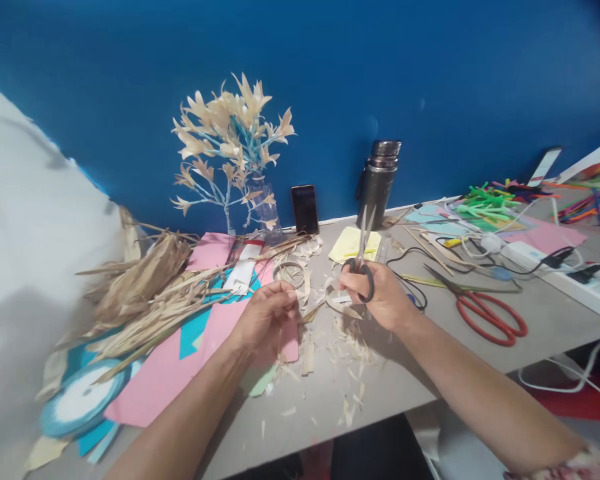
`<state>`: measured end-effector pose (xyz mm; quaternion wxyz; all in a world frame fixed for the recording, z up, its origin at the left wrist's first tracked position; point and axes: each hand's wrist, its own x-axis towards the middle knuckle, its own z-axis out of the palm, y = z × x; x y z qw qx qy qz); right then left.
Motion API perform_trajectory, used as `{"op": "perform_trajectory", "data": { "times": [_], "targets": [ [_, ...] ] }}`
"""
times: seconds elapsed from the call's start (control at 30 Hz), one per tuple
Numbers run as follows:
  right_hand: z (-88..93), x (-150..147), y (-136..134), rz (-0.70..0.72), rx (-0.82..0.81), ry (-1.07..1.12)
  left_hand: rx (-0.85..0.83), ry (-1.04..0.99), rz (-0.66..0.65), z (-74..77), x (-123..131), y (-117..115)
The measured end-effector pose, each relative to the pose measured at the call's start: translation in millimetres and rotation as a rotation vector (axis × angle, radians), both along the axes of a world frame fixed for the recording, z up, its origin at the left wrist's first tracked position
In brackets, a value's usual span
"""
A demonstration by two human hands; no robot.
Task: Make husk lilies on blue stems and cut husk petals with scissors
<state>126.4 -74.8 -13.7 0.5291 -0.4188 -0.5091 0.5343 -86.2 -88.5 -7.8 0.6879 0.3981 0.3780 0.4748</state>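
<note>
My right hand [380, 293] is closed around a small pair of scissors with black handles [366, 283], its blades pointing up. A pale curled strip of dried husk [344, 307] shows just below these fingers; whether they touch it I cannot tell. My left hand [270, 317] is held in a pinch above the pink paper [225, 327], its fingertips together. What it pinches, if anything, is too small to make out. Behind it lies a roll of tape [289, 272]. Husk clippings [353, 343] are scattered on the table between and below both hands.
Dried husks [140, 287] and a blue ribbon spool [83, 399] lie left. Husk flowers [235, 127], a phone [305, 209] and a dark flask [379, 183] stand by the wall. Red-handled scissors [490, 317], a power strip [555, 273] and green pipe cleaners [490, 207] are right.
</note>
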Motion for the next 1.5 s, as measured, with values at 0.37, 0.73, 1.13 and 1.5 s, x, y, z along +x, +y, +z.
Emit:
{"op": "perform_trajectory", "data": {
  "times": [0.37, 0.73, 1.13, 1.5],
  "targets": [
    [-7.7, -18.2, -48.5, 0.114, -0.101, 0.075, 0.010, 0.082, -0.152, 3.1, 33.2, -25.5],
    [-11.2, -35.6, -66.8, 0.223, -0.084, 0.340, -0.086, -0.217, -0.241, 8.8, 23.6, -55.9],
    [-15.9, -18.2, -69.0, 0.207, -0.051, 0.187, -0.091, 0.026, -0.470, 13.1, 10.2, -31.3],
    [-80.0, 67.4, -105.7, -0.258, 0.019, -0.502, 0.137, 0.765, -0.021, 4.3, 20.8, 154.4]
  ]
}}
